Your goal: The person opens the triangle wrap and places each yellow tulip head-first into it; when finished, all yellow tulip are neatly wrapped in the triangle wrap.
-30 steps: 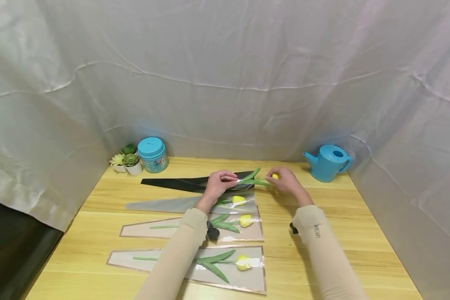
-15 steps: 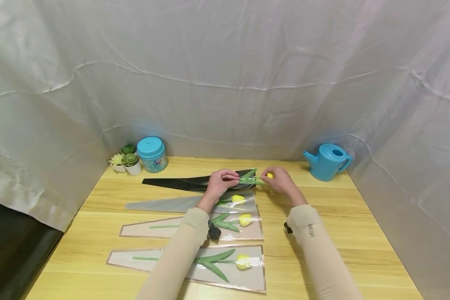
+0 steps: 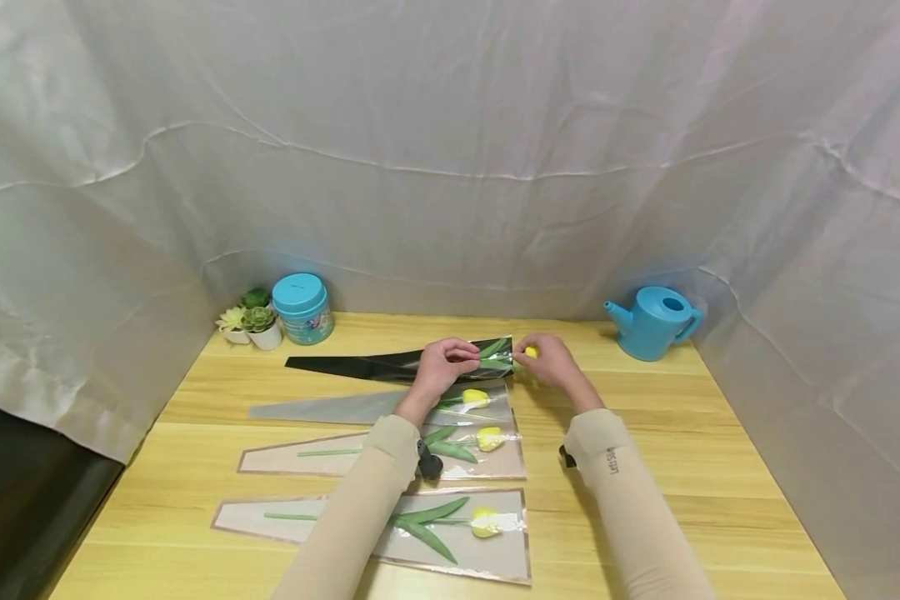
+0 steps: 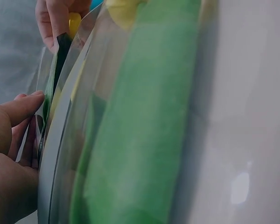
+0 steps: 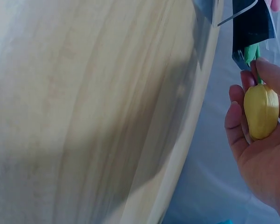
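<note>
My left hand [image 3: 439, 367] pinches the open end of a black-backed clear flower sleeve [image 3: 356, 365] at the back of the table. With thumb and fingers, my right hand [image 3: 553, 365] holds an artificial yellow tulip [image 5: 260, 112] by its stem just below the bloom. The tulip's green leaves [image 3: 497, 350] lie inside the sleeve's wide mouth, while the bloom stays outside, cupped by the palm in the right wrist view. The lower stem is hidden by my left hand and the black backing.
Nearer me lie a grey sleeve [image 3: 330, 409], a pinkish sleeve [image 3: 270, 459] and a white sleeve [image 3: 506, 558], each with a yellow tulip inside. A blue lidded jar [image 3: 302, 310] and small potted succulents [image 3: 258, 321] stand back left, a blue watering can [image 3: 651, 325] back right.
My right hand has moved left, sliding the tulip's leaves from partly outside into the black sleeve. My left hand stays almost in place at the sleeve's mouth.
</note>
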Demonstrator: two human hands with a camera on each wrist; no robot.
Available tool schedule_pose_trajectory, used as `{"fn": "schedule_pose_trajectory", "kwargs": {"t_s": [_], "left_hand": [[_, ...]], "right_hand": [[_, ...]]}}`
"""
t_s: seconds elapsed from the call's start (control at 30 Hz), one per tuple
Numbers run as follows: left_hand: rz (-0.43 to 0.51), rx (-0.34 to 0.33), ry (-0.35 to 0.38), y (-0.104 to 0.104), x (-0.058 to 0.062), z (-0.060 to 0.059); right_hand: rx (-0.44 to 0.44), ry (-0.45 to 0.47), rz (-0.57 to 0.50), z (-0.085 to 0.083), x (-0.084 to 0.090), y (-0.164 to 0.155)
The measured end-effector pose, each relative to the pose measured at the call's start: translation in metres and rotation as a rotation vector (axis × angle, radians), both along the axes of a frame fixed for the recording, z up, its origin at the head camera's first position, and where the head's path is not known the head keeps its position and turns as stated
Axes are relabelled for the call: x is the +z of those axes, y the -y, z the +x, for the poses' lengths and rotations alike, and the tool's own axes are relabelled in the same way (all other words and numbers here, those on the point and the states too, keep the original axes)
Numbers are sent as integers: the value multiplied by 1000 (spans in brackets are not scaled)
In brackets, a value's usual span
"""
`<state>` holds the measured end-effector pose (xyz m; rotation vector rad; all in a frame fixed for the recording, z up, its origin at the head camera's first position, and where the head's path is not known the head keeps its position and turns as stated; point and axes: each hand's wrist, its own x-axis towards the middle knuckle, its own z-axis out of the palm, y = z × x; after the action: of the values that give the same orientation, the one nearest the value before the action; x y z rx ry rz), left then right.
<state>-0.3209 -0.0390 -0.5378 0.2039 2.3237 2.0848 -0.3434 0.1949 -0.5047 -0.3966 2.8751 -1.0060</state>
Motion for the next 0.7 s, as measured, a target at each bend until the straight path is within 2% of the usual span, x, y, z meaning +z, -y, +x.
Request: {"fn": "schedule_pose_trajectory", "kwargs": {"t_s": [0.2, 0.37, 0.47, 0.6, 0.7], "left_hand": [[-25, -13, -20, 0, 0, 1], [-108, -28, -53, 6, 1, 2], [-177, 3, -74, 12, 3, 2], [-278, 82, -84, 22, 4, 0], [-321, 93, -75, 26, 4, -1]], "right_hand": [[1, 6, -16, 0, -2, 1], [-1, -2, -22, 1, -4, -2], [2, -8, -31, 3, -3, -4], [-5, 0, -38, 4, -2, -7], [-15, 8, -44, 4, -1, -8]]}}
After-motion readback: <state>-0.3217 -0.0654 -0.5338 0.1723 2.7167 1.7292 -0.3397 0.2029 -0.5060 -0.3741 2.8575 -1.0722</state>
